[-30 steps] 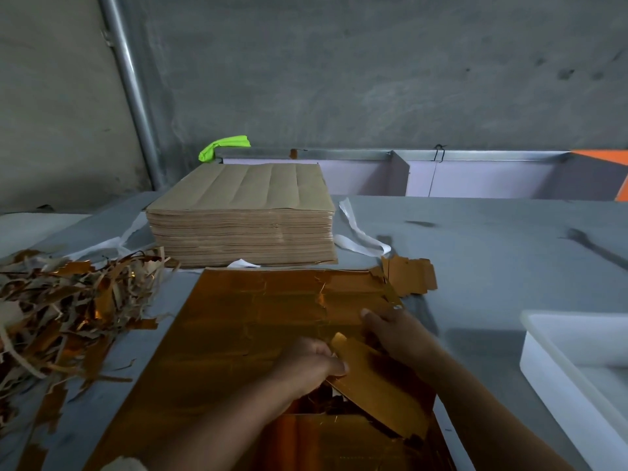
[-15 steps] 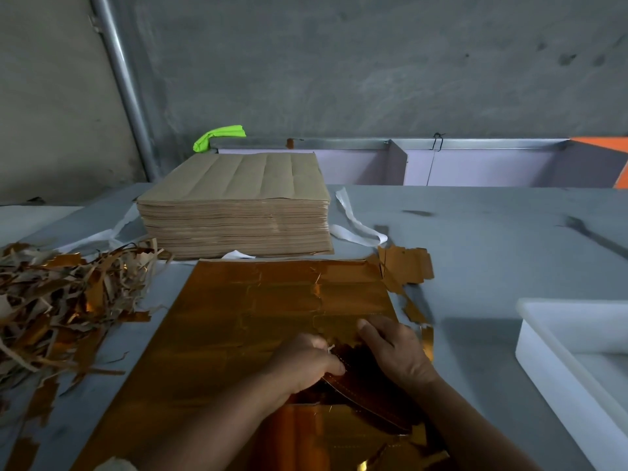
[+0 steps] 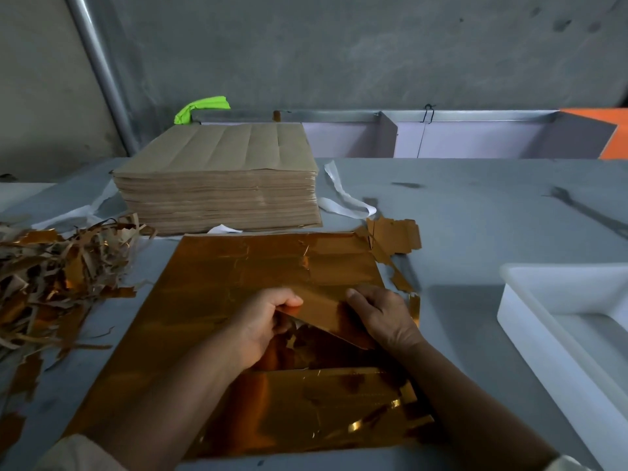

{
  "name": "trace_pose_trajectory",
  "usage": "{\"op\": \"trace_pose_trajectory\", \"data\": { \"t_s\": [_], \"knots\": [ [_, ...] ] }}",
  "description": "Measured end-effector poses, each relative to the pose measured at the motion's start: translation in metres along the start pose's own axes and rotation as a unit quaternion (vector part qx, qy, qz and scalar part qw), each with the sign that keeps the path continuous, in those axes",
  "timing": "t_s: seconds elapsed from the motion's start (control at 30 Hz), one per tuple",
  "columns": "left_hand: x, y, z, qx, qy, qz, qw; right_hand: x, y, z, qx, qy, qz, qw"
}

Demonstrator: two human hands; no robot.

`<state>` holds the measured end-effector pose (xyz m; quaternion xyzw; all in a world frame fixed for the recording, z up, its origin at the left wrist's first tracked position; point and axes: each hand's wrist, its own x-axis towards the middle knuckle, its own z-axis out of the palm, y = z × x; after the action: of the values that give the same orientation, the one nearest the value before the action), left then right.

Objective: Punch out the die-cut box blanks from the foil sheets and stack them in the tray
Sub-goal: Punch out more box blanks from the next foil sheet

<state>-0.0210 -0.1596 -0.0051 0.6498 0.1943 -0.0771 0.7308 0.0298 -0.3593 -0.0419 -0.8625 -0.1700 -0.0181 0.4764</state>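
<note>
A gold foil sheet point(image 3: 238, 287) lies flat on the grey table in front of me. Near its middle a box blank point(image 3: 323, 312) is partly lifted out of the sheet. My left hand point(image 3: 263, 321) pinches the blank's left corner between thumb and fingers. My right hand point(image 3: 384, 317) holds the blank's right edge, fingers over its top. A white tray point(image 3: 530, 321) stands at the right edge of the table, its inside only partly in view.
A thick stack of brown-backed sheets point(image 3: 217, 185) sits behind the foil sheet. Torn foil scrap point(image 3: 51, 277) is heaped at the left. A loose foil piece point(image 3: 394, 236) and white strips point(image 3: 343, 202) lie behind right. A grey wall and pipe close the back.
The blank stood up steeply a second ago, then was pressed down dark; now it lies raised at a low angle between both hands, which have shifted slightly away from me.
</note>
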Motion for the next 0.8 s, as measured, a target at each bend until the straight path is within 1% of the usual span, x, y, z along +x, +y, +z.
{"op": "trace_pose_trajectory", "data": {
  "t_s": [0.23, 0.3, 0.4, 0.5, 0.57, 0.63, 0.73, 0.8],
  "knots": [
    [0.004, 0.007, -0.009, -0.132, 0.009, -0.024, 0.991, 0.001, -0.003, -0.002, 0.014, 0.003, 0.02, 1.0],
    [0.007, 0.01, -0.012, -0.164, 0.019, -0.042, 0.985, 0.005, -0.008, -0.005, -0.002, -0.003, 0.045, 0.999],
    [0.01, 0.014, -0.014, -0.171, 0.031, -0.069, 0.982, 0.015, -0.019, -0.013, -0.055, -0.065, 0.105, 0.991],
    [0.012, 0.013, -0.011, -0.177, 0.039, -0.078, 0.98, 0.021, -0.029, -0.019, -0.071, -0.093, 0.098, 0.988],
    [0.012, 0.013, -0.009, -0.194, 0.038, -0.079, 0.977, 0.021, -0.035, -0.022, -0.07, -0.068, 0.064, 0.993],
    [0.012, 0.013, -0.006, -0.213, 0.033, -0.077, 0.974, 0.021, -0.038, -0.026, -0.074, -0.016, 0.038, 0.996],
    [0.013, 0.013, -0.003, -0.231, 0.036, -0.071, 0.97, 0.024, -0.043, -0.041, -0.06, 0.062, 0.032, 0.996],
    [0.015, 0.014, 0.0, -0.236, 0.038, -0.072, 0.968, 0.024, -0.046, -0.052, -0.035, 0.1, 0.037, 0.994]
  ]
}}
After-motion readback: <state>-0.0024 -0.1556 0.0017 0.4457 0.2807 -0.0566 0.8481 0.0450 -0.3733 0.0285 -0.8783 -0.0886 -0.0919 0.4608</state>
